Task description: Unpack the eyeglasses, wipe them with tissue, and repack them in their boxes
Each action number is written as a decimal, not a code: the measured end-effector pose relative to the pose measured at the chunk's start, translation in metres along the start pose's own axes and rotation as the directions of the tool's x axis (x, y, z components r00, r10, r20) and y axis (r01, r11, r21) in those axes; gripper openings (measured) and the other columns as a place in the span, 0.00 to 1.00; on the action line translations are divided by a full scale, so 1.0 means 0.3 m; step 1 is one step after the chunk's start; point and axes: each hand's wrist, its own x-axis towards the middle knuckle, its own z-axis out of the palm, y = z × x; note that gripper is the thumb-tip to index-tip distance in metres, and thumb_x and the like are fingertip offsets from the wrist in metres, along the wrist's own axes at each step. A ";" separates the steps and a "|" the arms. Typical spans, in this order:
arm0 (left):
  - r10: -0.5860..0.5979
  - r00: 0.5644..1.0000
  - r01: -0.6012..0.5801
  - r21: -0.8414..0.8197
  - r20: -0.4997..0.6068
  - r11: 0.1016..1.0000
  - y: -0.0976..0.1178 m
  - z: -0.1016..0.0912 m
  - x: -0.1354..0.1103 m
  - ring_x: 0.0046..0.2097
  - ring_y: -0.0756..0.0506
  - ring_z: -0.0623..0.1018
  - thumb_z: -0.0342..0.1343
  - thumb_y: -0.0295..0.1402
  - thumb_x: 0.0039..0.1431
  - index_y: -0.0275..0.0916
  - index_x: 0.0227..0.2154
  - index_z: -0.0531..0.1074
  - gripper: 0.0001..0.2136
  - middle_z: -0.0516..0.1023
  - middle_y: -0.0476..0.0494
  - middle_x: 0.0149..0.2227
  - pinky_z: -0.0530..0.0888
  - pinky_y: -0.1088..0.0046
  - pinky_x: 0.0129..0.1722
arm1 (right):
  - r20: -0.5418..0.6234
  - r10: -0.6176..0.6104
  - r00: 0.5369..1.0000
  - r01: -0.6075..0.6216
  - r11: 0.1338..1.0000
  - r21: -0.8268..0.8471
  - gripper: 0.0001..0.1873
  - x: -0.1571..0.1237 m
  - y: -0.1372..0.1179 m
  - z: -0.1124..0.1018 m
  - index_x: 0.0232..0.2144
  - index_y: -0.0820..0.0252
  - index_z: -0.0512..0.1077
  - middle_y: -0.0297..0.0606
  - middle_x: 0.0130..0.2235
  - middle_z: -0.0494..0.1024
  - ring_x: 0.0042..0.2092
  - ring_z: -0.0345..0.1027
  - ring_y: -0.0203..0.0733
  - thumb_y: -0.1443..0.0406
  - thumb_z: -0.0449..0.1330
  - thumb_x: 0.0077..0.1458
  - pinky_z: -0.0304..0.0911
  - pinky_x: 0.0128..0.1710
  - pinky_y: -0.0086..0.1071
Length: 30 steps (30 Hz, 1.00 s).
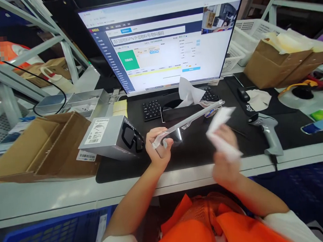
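Note:
My left hand (159,146) is closed on one end of a long, pale grey plastic piece (187,119), curved at that end, with a clear part hanging below it. The piece slants up to the right above the black desk mat. My right hand (226,157), blurred by motion, grips a folded white wipe (219,132) close to the piece's far end. Behind them a narrow black case (177,113) lies before the keyboard (151,110), with a crumpled white sheet (189,92) standing up at it. Left of my left hand is a grey box (111,136) with goggles pictured on its side.
An open cardboard box (45,146) stands at the left. A monitor (162,44) rises at the back. On the right are a barcode scanner (267,132), a mouse (242,94), a white cloth (259,99) and a clear bottle (294,96). A person in orange (12,53) is far left.

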 end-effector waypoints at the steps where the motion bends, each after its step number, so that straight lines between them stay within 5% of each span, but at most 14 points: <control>1: 0.010 1.000 -0.010 -0.017 0.011 1.000 -0.004 0.001 -0.007 0.41 0.44 0.79 0.64 0.49 0.57 0.40 0.38 0.68 0.19 0.77 0.43 0.37 0.75 0.62 0.45 | 0.055 -0.049 0.997 0.052 0.997 -0.057 0.22 -0.016 -0.006 0.053 0.56 0.57 0.73 0.46 0.61 0.72 0.70 0.50 0.61 0.56 0.52 0.65 0.45 0.67 0.62; 6: 0.018 0.999 -0.017 -0.014 0.052 1.000 -0.020 -0.003 -0.034 0.41 0.44 0.78 0.63 0.48 0.58 0.40 0.38 0.68 0.17 0.76 0.43 0.37 0.75 0.62 0.45 | 0.384 -0.108 0.917 0.219 0.941 -0.259 0.27 -0.015 -0.005 0.227 0.66 0.62 0.59 0.50 0.67 0.63 0.72 0.39 0.58 0.65 0.45 0.67 0.31 0.65 0.73; 13: -0.008 1.000 0.008 -0.001 -0.014 1.000 -0.030 -0.016 -0.016 0.37 0.47 0.78 0.62 0.44 0.59 0.41 0.37 0.68 0.13 0.75 0.47 0.34 0.75 0.66 0.42 | 0.354 -0.116 0.928 0.215 0.942 -0.256 0.25 -0.011 -0.023 0.278 0.65 0.64 0.59 0.49 0.66 0.65 0.71 0.46 0.53 0.64 0.43 0.70 0.27 0.65 0.71; 17: -0.127 0.990 0.126 -0.024 -0.064 0.992 -0.042 -0.017 -0.009 0.36 0.48 0.78 0.64 0.43 0.57 0.40 0.33 0.68 0.14 0.75 0.48 0.33 0.75 0.69 0.40 | 0.407 -0.265 0.874 0.419 0.836 -0.356 0.21 0.021 0.019 0.284 0.60 0.63 0.67 0.49 0.63 0.69 0.69 0.52 0.54 0.66 0.45 0.69 0.17 0.64 0.69; 22: -0.388 0.916 0.375 -0.126 -0.103 0.918 -0.063 -0.017 0.001 0.34 0.48 0.79 0.67 0.46 0.52 0.38 0.32 0.70 0.18 0.77 0.47 0.31 0.74 0.71 0.39 | 0.456 -0.335 0.824 0.534 0.728 -0.430 0.21 0.048 0.080 0.259 0.62 0.58 0.67 0.48 0.61 0.72 0.69 0.52 0.55 0.66 0.50 0.68 0.13 0.62 0.69; 30: -0.337 0.934 0.317 -0.162 -0.117 0.935 -0.085 -0.025 0.029 0.39 0.45 0.81 0.68 0.46 0.52 0.38 0.36 0.73 0.18 0.81 0.42 0.34 0.76 0.68 0.42 | 0.464 -0.303 0.832 0.506 0.756 -0.414 0.23 0.054 0.119 0.200 0.60 0.55 0.68 0.46 0.63 0.70 0.71 0.48 0.57 0.70 0.50 0.66 0.15 0.62 0.72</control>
